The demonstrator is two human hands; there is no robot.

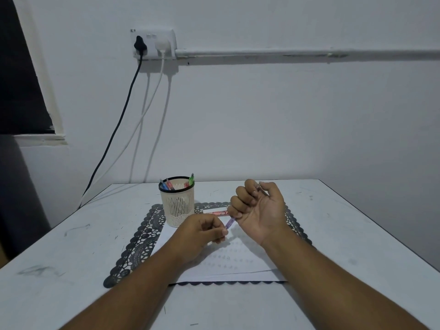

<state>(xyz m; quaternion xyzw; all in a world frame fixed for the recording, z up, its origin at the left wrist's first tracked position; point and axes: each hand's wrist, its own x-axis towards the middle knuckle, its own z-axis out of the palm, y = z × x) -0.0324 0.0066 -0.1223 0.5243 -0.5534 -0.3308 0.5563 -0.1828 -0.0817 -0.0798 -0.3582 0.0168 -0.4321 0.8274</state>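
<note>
My right hand is turned palm up above the paper, its fingers curled round a thin purple pen. The pen's upper end shows by the thumb and its lower end sticks out below the little finger. My left hand is just left of it, with thumb and fingertips pinching the pen's lower end. A cream mesh pen holder with a black rim stands behind the left hand and holds blue, red and green pens. A white sheet of paper with rows of faint marks lies on a black lace placemat.
A small red and white box lies on the mat behind my hands. The white table has scuff marks and meets the wall at the back. Black and white cables hang from a wall socket to the table's far left corner.
</note>
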